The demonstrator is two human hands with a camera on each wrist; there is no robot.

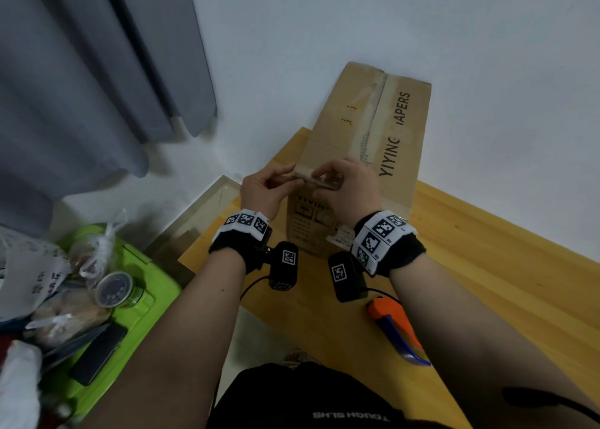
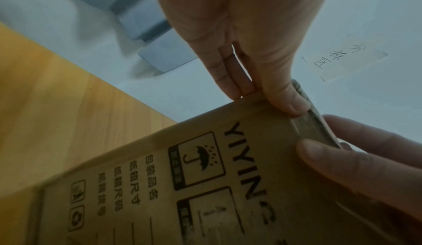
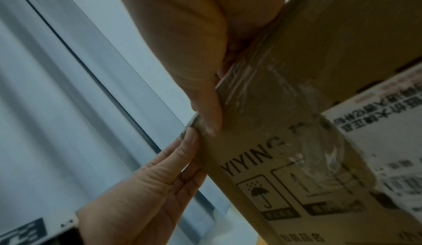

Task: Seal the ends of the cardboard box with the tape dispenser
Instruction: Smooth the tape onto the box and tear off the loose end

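Note:
A tall cardboard box [image 1: 363,136] printed YIYING stands on the wooden table [image 1: 487,266] against the wall. Both hands meet at its near top edge. My left hand [image 1: 293,176] and right hand [image 1: 316,181] pinch a crumpled strip of clear tape [image 1: 305,178] lying along that edge. The left wrist view shows my left thumb and fingers [image 2: 285,102] on the box [image 2: 205,185] corner beside the tape strip [image 2: 315,128]. From the right wrist, my right thumb [image 3: 207,115] presses the tape [image 3: 262,90] onto the box [image 3: 297,158]. The orange and blue tape dispenser [image 1: 394,324] lies on the table under my right forearm.
A green bin [image 1: 146,292] at the left holds plastic bags, a jar [image 1: 113,290] and a phone [image 1: 100,354]. A grey curtain [image 1: 81,71] hangs at the back left. The white wall [image 1: 487,55] stands right behind the box. The table's left edge drops to the floor.

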